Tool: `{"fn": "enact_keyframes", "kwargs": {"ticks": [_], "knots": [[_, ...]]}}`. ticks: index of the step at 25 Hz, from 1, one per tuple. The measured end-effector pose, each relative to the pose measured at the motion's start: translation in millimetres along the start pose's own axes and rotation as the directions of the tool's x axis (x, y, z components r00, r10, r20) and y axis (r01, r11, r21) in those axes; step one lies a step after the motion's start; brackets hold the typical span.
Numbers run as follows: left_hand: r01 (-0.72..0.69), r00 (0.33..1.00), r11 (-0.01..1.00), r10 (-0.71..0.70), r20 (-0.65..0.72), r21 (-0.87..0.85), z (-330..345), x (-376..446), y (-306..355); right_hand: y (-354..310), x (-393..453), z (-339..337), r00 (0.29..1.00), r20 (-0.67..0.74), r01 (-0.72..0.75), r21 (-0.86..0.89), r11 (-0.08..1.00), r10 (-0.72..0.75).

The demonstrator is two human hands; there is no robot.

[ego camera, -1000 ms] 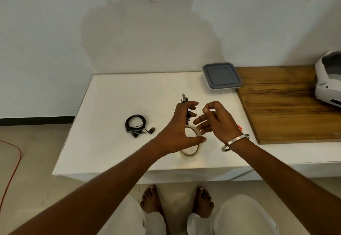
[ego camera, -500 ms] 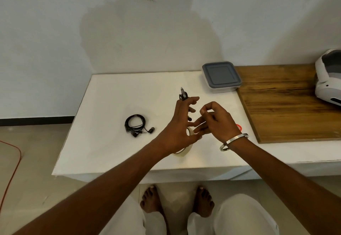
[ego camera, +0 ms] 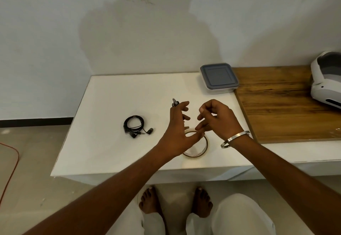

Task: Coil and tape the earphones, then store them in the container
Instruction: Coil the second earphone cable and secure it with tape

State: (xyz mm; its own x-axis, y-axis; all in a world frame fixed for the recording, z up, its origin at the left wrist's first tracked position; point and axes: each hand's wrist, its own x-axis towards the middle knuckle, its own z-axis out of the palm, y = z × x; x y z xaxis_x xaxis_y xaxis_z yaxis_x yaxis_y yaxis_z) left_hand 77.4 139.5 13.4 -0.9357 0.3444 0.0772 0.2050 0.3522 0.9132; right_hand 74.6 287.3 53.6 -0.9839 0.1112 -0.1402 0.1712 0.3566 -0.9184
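Here my left hand [ego camera: 177,135] holds the tape roll [ego camera: 197,145] just above the white table [ego camera: 110,105], thumb across its top edge, the other fingers spread. My right hand [ego camera: 216,118] hovers beside it, thumb and forefinger curled close together; whether they pinch the tape end I cannot tell. The coiled earphones [ego camera: 135,126] lie left of the roll. The lidded container [ego camera: 218,78] sits beyond it, at the table's far edge.
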Motion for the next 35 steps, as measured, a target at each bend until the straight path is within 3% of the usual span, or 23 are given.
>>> {"fn": "enact_keyframes", "kwargs": {"ticks": [7,10,18,25,29,32,35], "knots": [[-0.181,0.969,0.982,0.167,-0.183,-0.062,1,0,31,-6,-3,-5,0.997,0.017,0.076,-0.104,0.992,-0.075],[-0.216,0.961,0.974,0.202,-0.189,-0.06,-1,6,34,-9,-1,-6,0.993,0.035,0.116,-0.167,0.979,-0.112],[-0.177,0.966,0.984,0.172,-0.195,-0.01,-3,19,26,0,7,-2,0.985,0.039,0.174,-0.198,0.965,-0.169],[-0.109,0.98,0.988,0.089,-0.178,-0.106,-11,31,11,20,11,2,0.963,0.039,0.268,-0.284,0.921,-0.268],[-0.055,0.984,0.977,0.018,-0.18,-0.204,-16,39,4,38,7,8,0.987,0.037,0.159,-0.286,0.945,-0.155],[-0.021,0.984,0.976,-0.018,-0.177,-0.219,-17,43,-3,53,7,11,0.987,0.161,0.075,-0.369,0.926,-0.015],[0.035,0.98,0.979,-0.073,-0.185,-0.203,-21,48,-11,58,5,11,0.983,0.182,0.04,-0.306,0.951,0.017]]}}
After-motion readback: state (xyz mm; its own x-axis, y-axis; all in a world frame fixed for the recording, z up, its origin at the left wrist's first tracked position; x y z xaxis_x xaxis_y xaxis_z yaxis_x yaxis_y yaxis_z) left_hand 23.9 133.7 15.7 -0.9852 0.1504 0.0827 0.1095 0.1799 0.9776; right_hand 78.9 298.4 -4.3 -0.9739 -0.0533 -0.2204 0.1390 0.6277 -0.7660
